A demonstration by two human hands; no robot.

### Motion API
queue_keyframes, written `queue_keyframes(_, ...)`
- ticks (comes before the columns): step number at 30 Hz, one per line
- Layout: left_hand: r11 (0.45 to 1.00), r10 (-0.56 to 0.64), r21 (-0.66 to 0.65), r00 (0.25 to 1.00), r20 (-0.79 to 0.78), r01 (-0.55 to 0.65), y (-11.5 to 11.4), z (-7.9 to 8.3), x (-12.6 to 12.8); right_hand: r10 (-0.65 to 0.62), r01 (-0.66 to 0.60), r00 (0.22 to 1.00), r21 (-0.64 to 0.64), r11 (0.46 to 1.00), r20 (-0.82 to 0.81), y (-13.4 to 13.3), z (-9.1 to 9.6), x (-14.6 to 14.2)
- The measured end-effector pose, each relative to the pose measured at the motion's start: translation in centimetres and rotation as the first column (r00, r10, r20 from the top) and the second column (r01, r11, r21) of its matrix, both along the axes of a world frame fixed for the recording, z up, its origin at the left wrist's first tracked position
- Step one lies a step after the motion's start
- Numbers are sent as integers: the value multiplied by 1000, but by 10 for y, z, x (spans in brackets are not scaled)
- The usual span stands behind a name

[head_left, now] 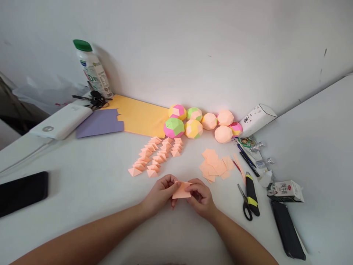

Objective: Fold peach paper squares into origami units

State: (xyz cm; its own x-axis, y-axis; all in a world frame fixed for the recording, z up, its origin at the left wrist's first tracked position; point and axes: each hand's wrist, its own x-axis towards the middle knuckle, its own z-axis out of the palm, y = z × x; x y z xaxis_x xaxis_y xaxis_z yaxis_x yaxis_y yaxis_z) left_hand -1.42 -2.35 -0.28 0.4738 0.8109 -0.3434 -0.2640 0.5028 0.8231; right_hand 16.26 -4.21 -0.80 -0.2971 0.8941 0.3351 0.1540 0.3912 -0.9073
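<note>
A small peach paper piece (182, 190) is held between both hands near the front of the table. My left hand (162, 191) pinches its left edge with thumb and fingers. At its right edge, my right hand (202, 197) grips it the same way. Beyond the hands lie rows of folded peach paper units (154, 154), nested one into another. To the right is a loose pile of flat peach paper pieces (215, 165). Several faceted paper balls (174, 127) in peach, pink, yellow and green stand against the wall.
Scissors (245, 204), a utility knife (251, 195), pens (248, 156), a milk carton (285, 191) and a black case (288, 230) line the right side. At left are a phone (23, 193), a white power bank (60, 121), keys (96, 99), a bottle (93, 70) and purple paper (100, 124).
</note>
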Motion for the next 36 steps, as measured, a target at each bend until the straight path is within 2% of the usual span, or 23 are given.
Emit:
queue_keyframes(6,1000,-12,27,1000,-17,13,-2,7,1,9,-8,1000,28,1000,-16,2,-1,-1)
queue_keyframes(11,998,-18,55,999,-34,20,-3,3,2,53,-51,996,27,998,-77,1,-3,-4)
queue_keyframes(16,997,-33,65,997,-64,37,-4,-1,2,-52,53,998,-15,998,44,-2,2,-2)
queue_keyframes(20,995,-72,68,993,-94,78,-4,4,1,-118,123,991,-87,989,62,-2,3,0)
queue_keyframes(25,985,-135,102,988,-70,142,-5,9,0,-149,144,989,-207,968,-10,-1,2,-1)
queue_keyframes(31,984,-146,86,985,-87,154,-5,2,1,-172,136,981,-303,943,-94,-1,1,-2)
queue_keyframes(36,983,-146,99,984,-104,157,-4,-2,2,-180,141,980,-333,932,-87,0,5,-3)
